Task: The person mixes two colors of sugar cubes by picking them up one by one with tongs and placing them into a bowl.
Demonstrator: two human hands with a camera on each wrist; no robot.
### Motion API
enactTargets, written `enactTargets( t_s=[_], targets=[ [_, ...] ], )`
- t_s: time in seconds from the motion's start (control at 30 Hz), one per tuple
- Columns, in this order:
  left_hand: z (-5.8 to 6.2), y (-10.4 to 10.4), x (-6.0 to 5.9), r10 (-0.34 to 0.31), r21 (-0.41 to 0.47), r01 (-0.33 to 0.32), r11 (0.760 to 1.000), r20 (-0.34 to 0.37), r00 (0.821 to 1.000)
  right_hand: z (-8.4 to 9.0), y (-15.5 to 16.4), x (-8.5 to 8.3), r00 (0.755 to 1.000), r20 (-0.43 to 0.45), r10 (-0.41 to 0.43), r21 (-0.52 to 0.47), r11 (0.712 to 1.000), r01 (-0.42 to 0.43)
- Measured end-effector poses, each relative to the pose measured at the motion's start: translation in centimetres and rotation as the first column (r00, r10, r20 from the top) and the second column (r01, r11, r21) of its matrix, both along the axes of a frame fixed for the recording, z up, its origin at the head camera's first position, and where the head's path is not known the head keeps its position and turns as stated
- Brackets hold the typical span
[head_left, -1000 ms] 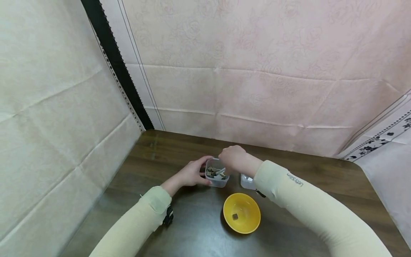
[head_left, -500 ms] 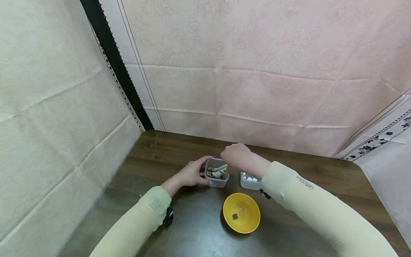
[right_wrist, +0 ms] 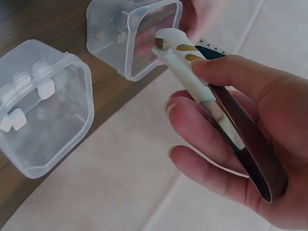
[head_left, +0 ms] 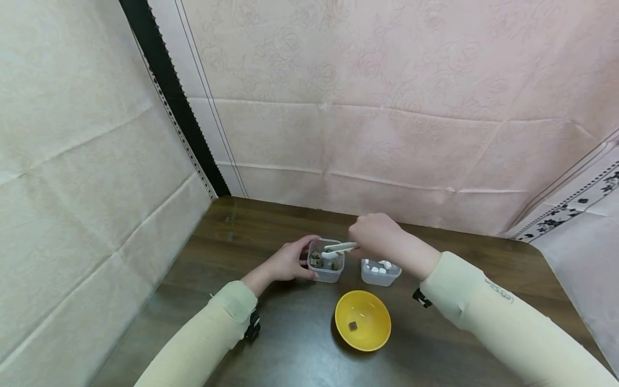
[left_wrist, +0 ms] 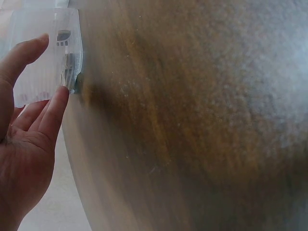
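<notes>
my right hand point(head_left: 374, 235) squeezes the tongs point(right_wrist: 190, 72) on 1 small brown cube point(right_wrist: 163, 44) above the left box point(head_left: 326, 260), which my left hand point(head_left: 287, 262) grips, so i should keep even pressure while moving toward the yellow bowl point(head_left: 363, 321).

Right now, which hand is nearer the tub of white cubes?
Right. The right hand, gripping tongs, hovers just above and behind the tub of white cubes. The left hand holds the other tub, further left.
</notes>
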State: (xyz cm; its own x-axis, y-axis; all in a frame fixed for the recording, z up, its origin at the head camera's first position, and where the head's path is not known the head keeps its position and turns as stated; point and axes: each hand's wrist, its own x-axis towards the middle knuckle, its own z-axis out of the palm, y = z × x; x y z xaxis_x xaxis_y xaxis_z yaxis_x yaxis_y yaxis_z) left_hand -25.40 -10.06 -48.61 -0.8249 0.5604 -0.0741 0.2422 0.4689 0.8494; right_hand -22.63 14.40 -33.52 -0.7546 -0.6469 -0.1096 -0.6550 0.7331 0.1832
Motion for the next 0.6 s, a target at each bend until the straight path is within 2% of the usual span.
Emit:
enactTargets(
  t_s=[0.37, 0.6],
  targets=[
    [0.0, 0.0, 0.1, -0.004, 0.017, 0.004, 1.000, 0.000, 1.000, 0.7, 3.0, 2.4, 0.992, -0.114, 0.054, -0.109, 0.992, -0.066],
    [0.2, 0.1, 0.2, 0.006, 0.012, -0.006, 1.000, 0.005, 1.000, 1.4, 4.1, 4.2, 0.990, -0.129, 0.056, -0.145, 0.987, -0.075]
  ],
)
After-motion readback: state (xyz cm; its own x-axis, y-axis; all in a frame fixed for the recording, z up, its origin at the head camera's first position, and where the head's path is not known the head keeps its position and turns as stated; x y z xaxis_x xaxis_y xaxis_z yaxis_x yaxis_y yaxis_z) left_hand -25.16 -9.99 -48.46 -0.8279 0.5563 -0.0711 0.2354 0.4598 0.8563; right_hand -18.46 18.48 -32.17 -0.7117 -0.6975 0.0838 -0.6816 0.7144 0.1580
